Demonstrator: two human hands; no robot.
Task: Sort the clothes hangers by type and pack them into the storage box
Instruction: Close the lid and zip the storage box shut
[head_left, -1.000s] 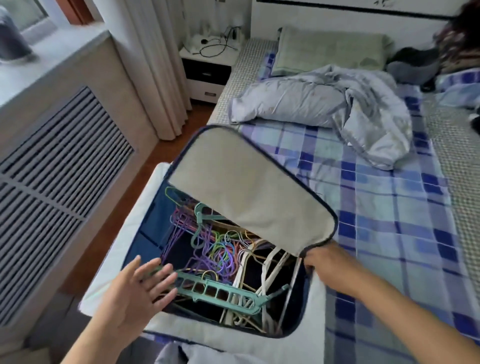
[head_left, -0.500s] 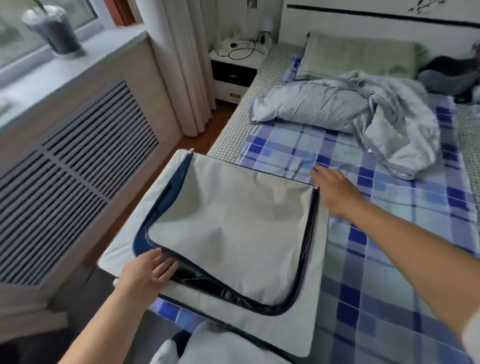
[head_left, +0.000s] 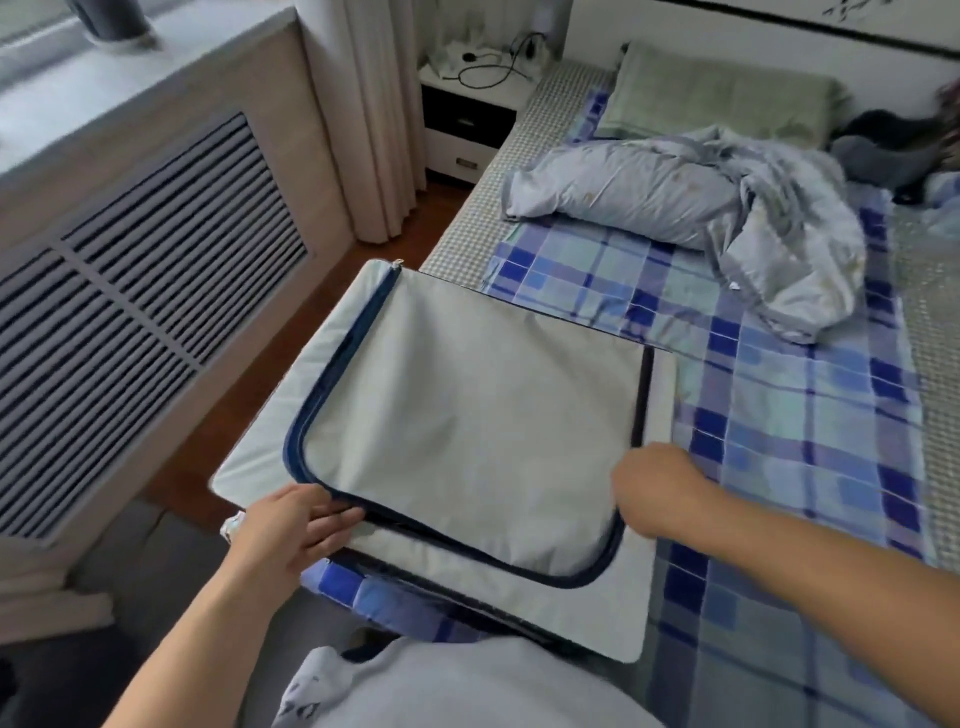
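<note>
Since half a second ago, the right hand (head_left: 655, 488) has come back from the far right corner of the storage box (head_left: 270, 452) to its near right side, and the lid flap (head_left: 467, 421) lies flatter, with the gap at the near edge almost gone. A second ago that flap was lifted and the hangers showed inside; now they are hidden under it.

Seen from the head camera, the storage box sits on the near left part of the bed (head_left: 810, 441), its left edge hanging over the floor. Its pale grey flap is down, edged by a dark blue zipper (head_left: 304, 415) that is not yet drawn shut along the left and near sides; a small metal pull (head_left: 397, 264) sits at the far left corner. No brand, label or writing can be read on the box.

The left hand (head_left: 296, 522) rests on the near left edge, fingers straight and flat against the zipper line. The right hand is at the near right curve of the flap, fingers curled under; what it grips cannot be told.

Farther off lie a crumpled quilt (head_left: 675, 192) and a green pillow (head_left: 722, 96). A nightstand (head_left: 462, 124) with a black cable stands at the far left, beside a curtain (head_left: 363, 114) and a slatted radiator cover (head_left: 130, 270).
</note>
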